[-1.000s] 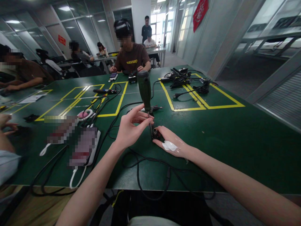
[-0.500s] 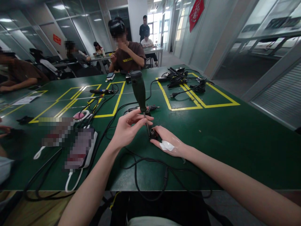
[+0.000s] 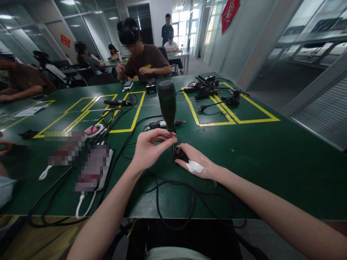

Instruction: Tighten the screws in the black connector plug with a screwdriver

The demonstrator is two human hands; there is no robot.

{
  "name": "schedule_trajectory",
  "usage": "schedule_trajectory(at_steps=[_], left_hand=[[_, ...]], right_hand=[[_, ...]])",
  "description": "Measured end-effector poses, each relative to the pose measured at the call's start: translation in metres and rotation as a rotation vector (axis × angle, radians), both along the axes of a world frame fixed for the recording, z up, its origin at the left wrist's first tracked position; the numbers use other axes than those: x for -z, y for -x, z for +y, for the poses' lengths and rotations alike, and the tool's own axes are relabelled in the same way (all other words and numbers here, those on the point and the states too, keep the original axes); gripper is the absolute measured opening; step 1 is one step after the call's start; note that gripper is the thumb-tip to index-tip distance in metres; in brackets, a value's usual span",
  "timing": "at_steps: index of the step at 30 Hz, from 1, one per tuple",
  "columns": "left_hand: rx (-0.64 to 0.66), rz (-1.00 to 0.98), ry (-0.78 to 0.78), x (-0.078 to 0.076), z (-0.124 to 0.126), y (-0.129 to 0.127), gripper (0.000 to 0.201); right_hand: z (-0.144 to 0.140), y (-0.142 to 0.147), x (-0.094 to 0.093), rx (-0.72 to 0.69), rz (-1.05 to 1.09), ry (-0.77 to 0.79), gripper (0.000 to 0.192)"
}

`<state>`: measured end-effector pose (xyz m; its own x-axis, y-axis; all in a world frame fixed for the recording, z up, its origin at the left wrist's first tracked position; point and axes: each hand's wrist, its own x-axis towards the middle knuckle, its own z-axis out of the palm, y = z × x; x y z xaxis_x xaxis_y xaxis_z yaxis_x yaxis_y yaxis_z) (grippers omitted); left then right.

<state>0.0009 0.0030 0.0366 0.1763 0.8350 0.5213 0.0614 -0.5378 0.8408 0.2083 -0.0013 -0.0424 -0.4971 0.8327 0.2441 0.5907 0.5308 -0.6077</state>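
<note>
The screwdriver [image 3: 167, 104] stands almost straight up over the green table [image 3: 257, 155], its fat dark handle on top and its thin shaft running down, the long axis leaning a touch so the handle end sits farther left than the tip. The person's left hand [image 3: 148, 150] has the shaft pinched between thumb and fingers just under the handle. Right of the shaft's lower end, the right hand [image 3: 199, 162] curls thumb and forefinger about a small black part [image 3: 178, 152] with a round opening on top; its other fingers I can't see. The tip is lost against that dark piece, so whether it touches, I can't tell.

Behind the screwdriver lies a pen-shaped tool [image 3: 159, 124], its middle covered by the handle. On the screwdriver's near side, a black cable [image 3: 173, 182] loops past the table edge. Well off to the screwdriver's left, a white-edged device [image 3: 107, 173] has its face blurred out; beyond it to the right is a heap of black cords [image 3: 206, 86], too tangled to sort.
</note>
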Motion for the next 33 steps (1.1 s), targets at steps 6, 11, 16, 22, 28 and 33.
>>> schedule_trajectory(at_steps=[6,11,16,22,28,33], left_hand=[[0.106,-0.014,0.077,-0.003,-0.004,0.000,0.016],[0.125,0.020,0.072,-0.004,-0.005,0.000,0.019],[0.100,0.034,0.053,-0.002,-0.005,0.002,0.014],[0.031,-0.052,0.050,0.003,-0.002,-0.011,0.014],[-0.057,-0.096,0.022,0.012,0.004,-0.022,0.019],[-0.049,-0.077,0.006,0.016,0.002,-0.017,0.016]], right_hand=[[0.000,0.000,0.000,-0.006,-0.008,0.005,0.026],[-0.001,0.001,-0.004,-0.002,-0.035,0.015,0.024],[0.001,-0.007,-0.003,-0.003,-0.035,-0.014,0.030],[0.010,-0.020,-0.002,-0.022,-0.029,0.001,0.029],[0.011,-0.019,-0.004,-0.033,0.009,0.010,0.029],[0.009,-0.017,-0.005,-0.004,-0.032,0.000,0.031]])
